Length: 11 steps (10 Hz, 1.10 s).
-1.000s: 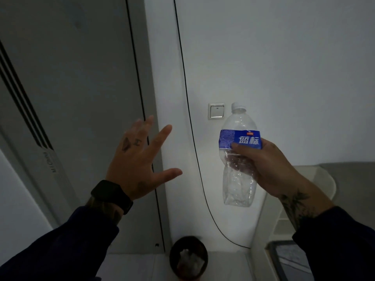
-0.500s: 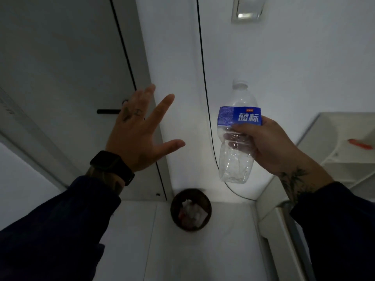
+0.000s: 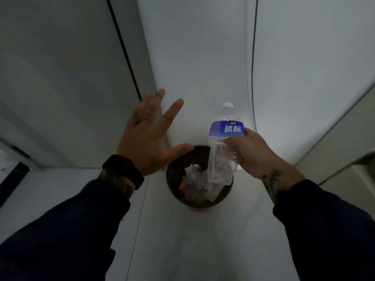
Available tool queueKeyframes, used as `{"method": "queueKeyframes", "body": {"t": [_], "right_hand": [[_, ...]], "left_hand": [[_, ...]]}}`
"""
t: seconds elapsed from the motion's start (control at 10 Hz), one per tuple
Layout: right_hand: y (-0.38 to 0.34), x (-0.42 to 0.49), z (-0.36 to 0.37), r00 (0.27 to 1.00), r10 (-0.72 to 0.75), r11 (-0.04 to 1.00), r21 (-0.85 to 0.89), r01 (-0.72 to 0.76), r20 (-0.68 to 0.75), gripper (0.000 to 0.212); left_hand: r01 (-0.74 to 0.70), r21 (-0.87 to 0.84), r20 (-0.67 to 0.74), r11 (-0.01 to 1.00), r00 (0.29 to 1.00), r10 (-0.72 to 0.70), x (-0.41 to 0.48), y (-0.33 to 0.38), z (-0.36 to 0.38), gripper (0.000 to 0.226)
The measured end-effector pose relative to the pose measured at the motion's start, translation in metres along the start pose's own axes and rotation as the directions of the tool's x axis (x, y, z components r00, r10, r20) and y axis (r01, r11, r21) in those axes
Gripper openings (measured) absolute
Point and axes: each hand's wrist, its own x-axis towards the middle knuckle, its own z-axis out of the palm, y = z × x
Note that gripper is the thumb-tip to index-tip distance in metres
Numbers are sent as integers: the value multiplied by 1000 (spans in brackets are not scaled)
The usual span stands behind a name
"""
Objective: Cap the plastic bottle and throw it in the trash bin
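Trash bin (image 3: 199, 199) nearer, below bottle (image 3: 222, 151) in right-hand fingers (image 3: 233, 141).

The plastic bottle (image 3: 222, 147) carries a blue label (image 3: 227, 129) reading "蓝标" in white characters.

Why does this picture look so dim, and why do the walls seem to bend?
Head view: the room is dim and the sleeves are nearly black. A bright patch lights the wall behind the plastic bottle and trash bin. The wide-angle lens curves the black cable and door edges. The right hand and left hand look slightly soft.
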Motion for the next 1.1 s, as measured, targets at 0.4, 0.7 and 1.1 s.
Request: {"method": "queueKeyframes", "body": {"t": [0.4, 0.7, 1.1], "right_hand": [[202, 90, 16, 985, 174, 984, -30, -174, -10, 51], [220, 92, 3, 977, 185, 974, -109, -196, -109, 87], [170, 45, 16, 996, -41, 951, -310, 15, -76, 66]], "left_hand": [[20, 2, 53, 1000, 998, -20, -69, -27, 147, 94], [28, -12, 77, 1000, 997, -27, -74, -30, 159, 93], [44, -19, 103, 999, 994, -42, -75, -28, 138, 94]]}}
